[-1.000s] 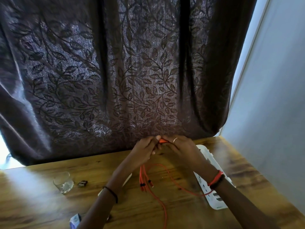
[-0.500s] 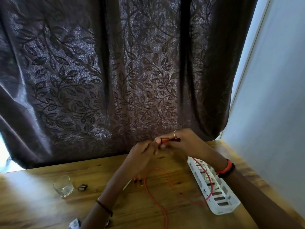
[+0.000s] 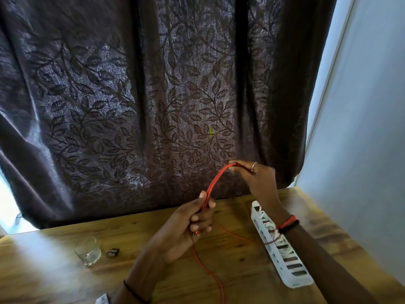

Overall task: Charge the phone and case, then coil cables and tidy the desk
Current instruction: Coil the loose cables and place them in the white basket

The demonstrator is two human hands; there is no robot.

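Cable point(image 3: 213, 183), orange and doubled, stretches between left hand point(image 3: 188, 224) and right hand point(image 3: 256, 176).

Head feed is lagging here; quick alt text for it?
Two hands hold a doubled red cable above a wooden desk: the left hand grips its lower part, the right hand pinches the raised bend. Loose cable trails onto the desk between a glass at left and a white slotted tray at right; a dark leaf-patterned curtain hangs behind.

A clear glass point(image 3: 88, 251) stands upright near a dark leaf-patterned curtain point(image 3: 131, 95).
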